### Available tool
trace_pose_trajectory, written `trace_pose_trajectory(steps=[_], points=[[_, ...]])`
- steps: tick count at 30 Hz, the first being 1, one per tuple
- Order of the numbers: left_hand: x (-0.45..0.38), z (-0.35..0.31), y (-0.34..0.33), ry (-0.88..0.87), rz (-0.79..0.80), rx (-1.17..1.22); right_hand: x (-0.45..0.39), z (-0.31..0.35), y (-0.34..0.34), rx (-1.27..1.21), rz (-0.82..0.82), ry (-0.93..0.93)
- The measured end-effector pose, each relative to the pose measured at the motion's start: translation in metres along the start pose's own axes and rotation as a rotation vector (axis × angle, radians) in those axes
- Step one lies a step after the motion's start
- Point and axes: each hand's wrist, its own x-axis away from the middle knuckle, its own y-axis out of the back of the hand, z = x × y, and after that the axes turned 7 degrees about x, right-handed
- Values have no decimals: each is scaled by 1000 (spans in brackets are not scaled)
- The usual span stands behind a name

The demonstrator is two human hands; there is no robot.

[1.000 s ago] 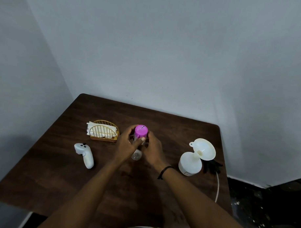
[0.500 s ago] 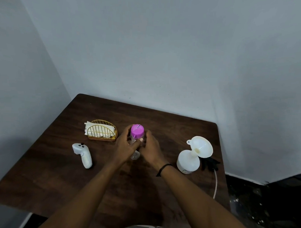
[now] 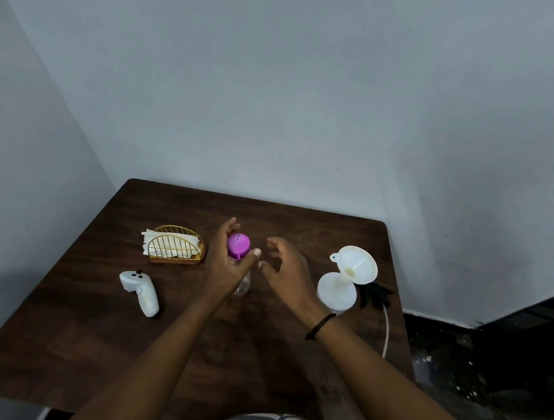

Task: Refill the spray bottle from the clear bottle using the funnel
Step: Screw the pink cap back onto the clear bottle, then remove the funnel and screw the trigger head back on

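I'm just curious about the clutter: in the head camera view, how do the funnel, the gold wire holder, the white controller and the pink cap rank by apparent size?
1. Gold wire holder and funnel: look alike, no ranking.
2. White controller.
3. Pink cap, smallest, partly hidden by the left hand.

**Count of things on the table**

One dark wooden table (image 3: pixel 76 344). Two bottles: one clear bottle (image 3: pixel 243 281) with a pink cap, mid-table, and one white spray bottle (image 3: pixel 335 295) at right. One funnel (image 3: pixel 358 264). One white controller (image 3: pixel 141 291) at left. One gold wire holder (image 3: pixel 177 245), far left. Two hands: left hand (image 3: pixel 226 264), right hand (image 3: pixel 287 273). One black wristband (image 3: pixel 320 326).
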Motion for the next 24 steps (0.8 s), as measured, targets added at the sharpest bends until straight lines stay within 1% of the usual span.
trace_pose_trajectory(steps=[2, 4, 6, 8, 10, 12, 14, 17, 20, 24], points=[[-3, -8, -4, -56, -28, -48, 3, 4, 14, -2, -52, 19], [-7, -19, -9, -162, -65, -138, 4, 9, 29, -4, -121, 47], [-10, -31, -16, -354, -84, -251, 5, 10, 46, 0, -209, 89], [-13, -43, -26, -534, -81, -308, 6, 8, 64, 21, -291, 122], [-13, -55, -41, -629, -43, -295, 9, 2, 83, 74, -362, 134], [-12, -65, -58, -657, 49, -260, 13, -7, 103, 128, -422, 115], [-10, -69, -75, -606, 176, -248, 18, -21, 119, 190, -478, 74], [-8, -67, -99, -401, 326, -219, 27, -52, 135, 273, -500, -30], [-7, -60, -116, -239, 352, -163, 39, -78, 139, 292, -429, -152], [-2, -48, -128, -41, 378, -103, 59, -99, 133, 269, -380, -206]])
